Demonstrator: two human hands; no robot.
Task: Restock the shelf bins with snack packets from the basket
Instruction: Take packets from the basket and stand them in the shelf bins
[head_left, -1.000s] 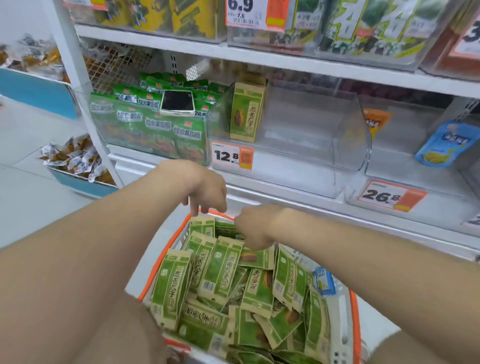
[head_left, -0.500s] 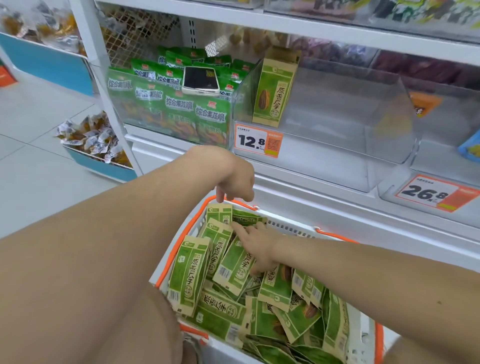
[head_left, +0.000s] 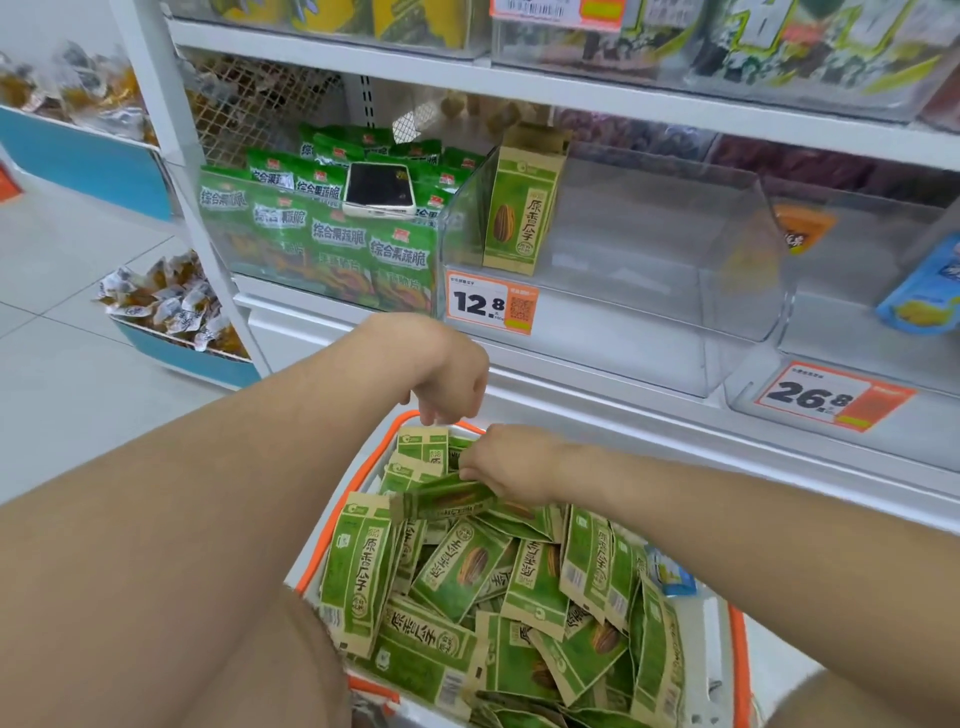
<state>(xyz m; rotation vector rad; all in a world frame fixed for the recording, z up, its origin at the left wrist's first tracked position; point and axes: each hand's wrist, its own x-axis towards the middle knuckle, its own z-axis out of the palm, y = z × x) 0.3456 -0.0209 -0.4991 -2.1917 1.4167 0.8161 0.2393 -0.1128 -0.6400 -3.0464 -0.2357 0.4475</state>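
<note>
Above the basket (head_left: 332, 525), a packet (head_left: 447, 501) pinched thinly by the right hand (head_left: 511, 462) could be dropped; the left hand's (head_left: 452, 384) grip cannot be told.

You're facing a white shelf board (head_left: 597, 382). Three clear bins are sitting on it side by side. The left bin (head_left: 228, 260) is carrying green crisp packets (head_left: 337, 244). The middle bin (head_left: 649, 249) is carrying one sunflower seed packet (head_left: 522, 208), standing upright against its left wall. The right bin (head_left: 831, 332) is carrying a blue packet (head_left: 919, 291). Orange price tags 12.8 (head_left: 488, 304) and 26.8 (head_left: 831, 397) are showing on the middle and right bin fronts.
</note>
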